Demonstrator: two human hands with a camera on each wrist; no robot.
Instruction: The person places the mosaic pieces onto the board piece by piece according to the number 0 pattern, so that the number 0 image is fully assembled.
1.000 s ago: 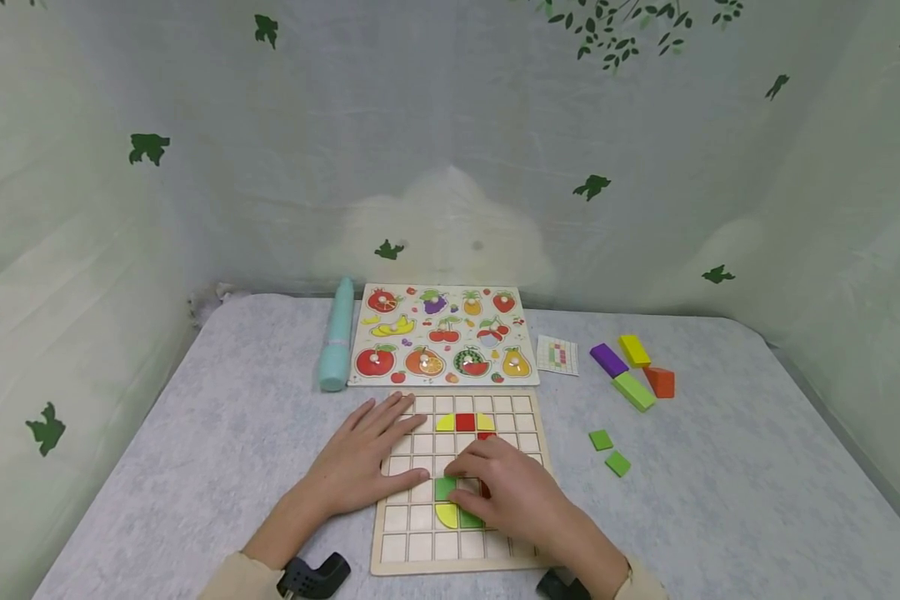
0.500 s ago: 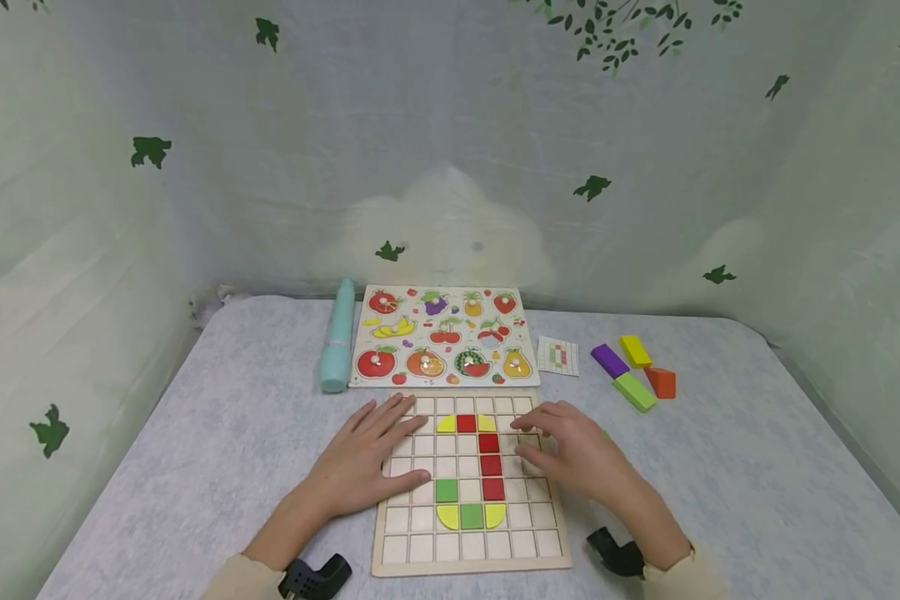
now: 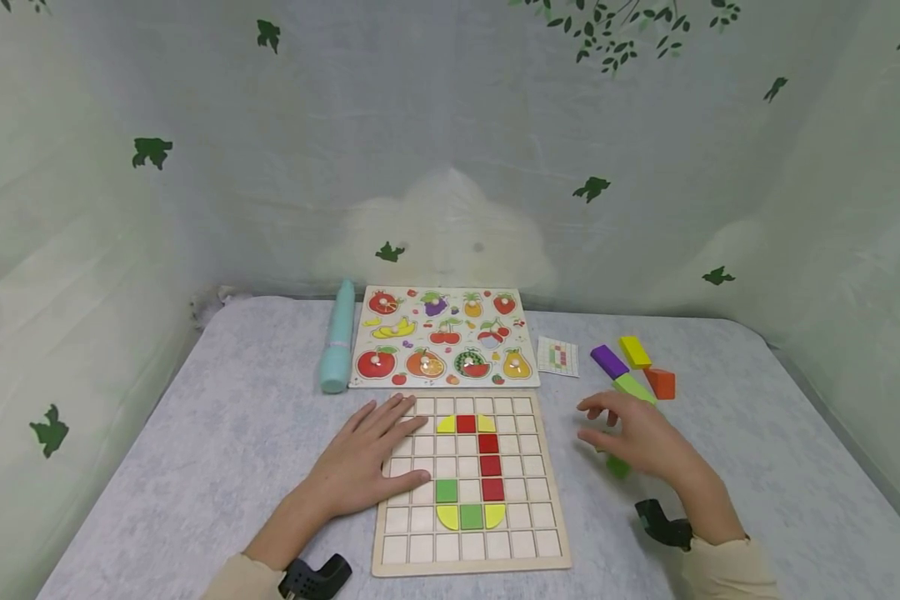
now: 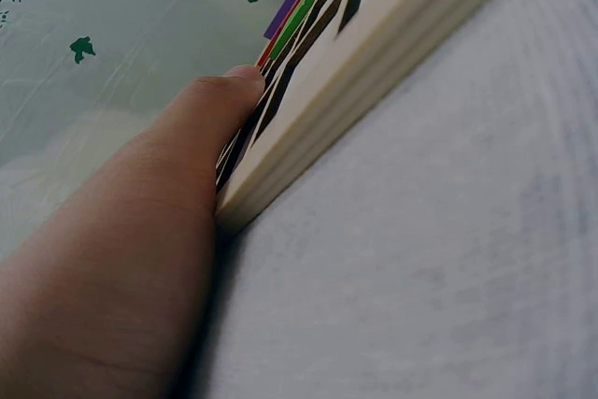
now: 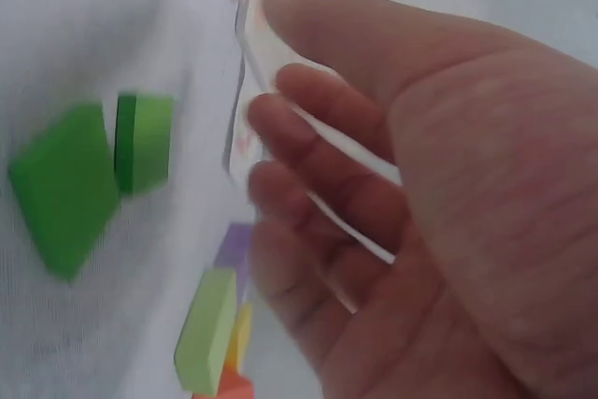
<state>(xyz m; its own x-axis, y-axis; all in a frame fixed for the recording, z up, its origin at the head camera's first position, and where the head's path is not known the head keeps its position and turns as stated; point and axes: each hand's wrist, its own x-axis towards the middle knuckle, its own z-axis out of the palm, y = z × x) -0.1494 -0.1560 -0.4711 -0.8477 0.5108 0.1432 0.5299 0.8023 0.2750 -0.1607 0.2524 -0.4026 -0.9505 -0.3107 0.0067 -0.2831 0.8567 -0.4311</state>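
Observation:
A wooden grid board (image 3: pixel 422 546) lies at the front of the table with red, green and yellow tiles set in some of its cells. My left hand (image 3: pixel 366 462) rests spread on the board's left side; in the left wrist view its thumb (image 4: pixel 210 105) lies over the board's edge. To the right of the board, my right hand (image 3: pixel 641 433) hovers with loosely bent fingers and holds nothing. Beneath it are two loose green square tiles (image 3: pixel 617 465), one mostly hidden in the head view. In the right wrist view both green tiles (image 5: pixel 67 189) lie apart from the fingers.
Behind the board lies a fruit puzzle (image 3: pixel 461 379), with a pale blue cylindrical case (image 3: pixel 337 342) to its left and a small pattern card (image 3: pixel 558 357) to its right. Purple (image 3: pixel 609 362), yellow (image 3: pixel 634 352), light green (image 3: pixel 632 387) and orange (image 3: pixel 661 383) blocks lie at the right.
My right hand has left the board's tiles and moved right, over the loose green tiles. A yellow tile at the board's lower right, hidden before, now shows. My left hand has stayed put.

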